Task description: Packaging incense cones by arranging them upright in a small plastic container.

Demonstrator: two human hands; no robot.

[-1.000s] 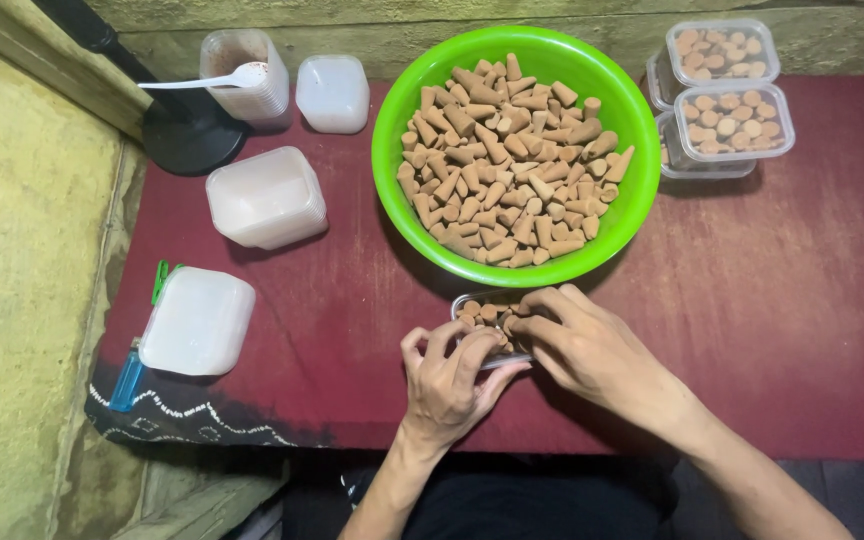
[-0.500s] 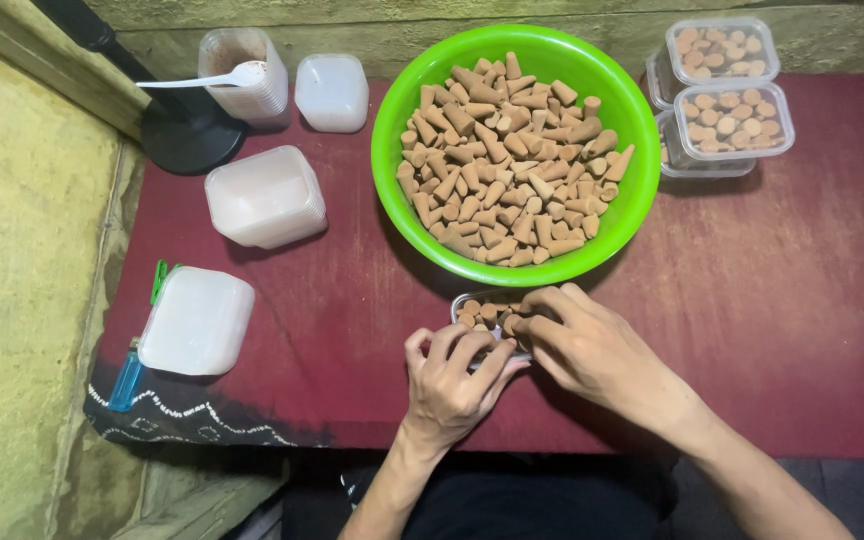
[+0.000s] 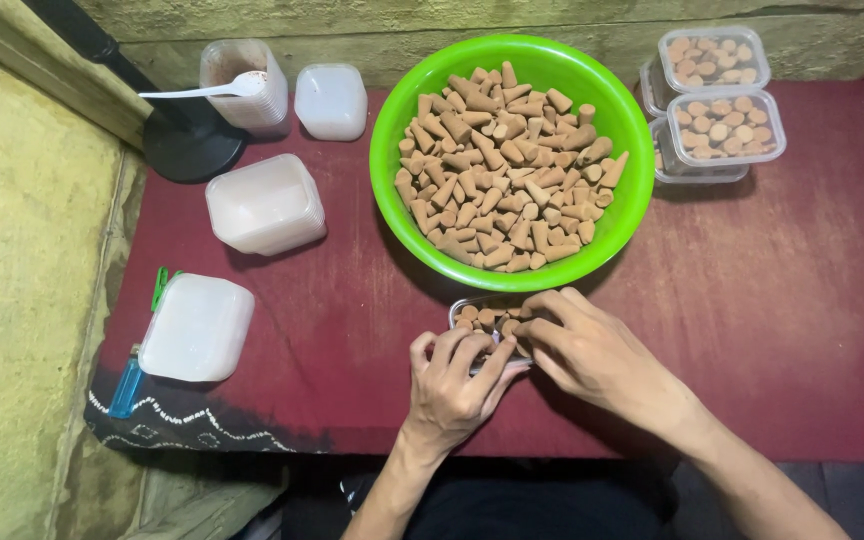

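Item: small clear tub (image 3: 479, 318), part filled with brown cones, on the red cloth (image 3: 802, 300) just in front of the green bowl (image 3: 624, 215) heaped with cones (image 3: 502, 170).
Left hand (image 3: 457, 385): fingers curled round the tub's near side, steadying it.
Right hand (image 3: 592, 350): fingertips (image 3: 524, 328) pressed together over the cones in the tub; whether they pinch one cannot be told.
Handling note: best done, I judge, by holding the tub firm and setting cones upright, close-packed, without crushing tips.
Nearby: filled tubs (image 3: 717, 125) far right; empty tubs (image 3: 264, 205) left.
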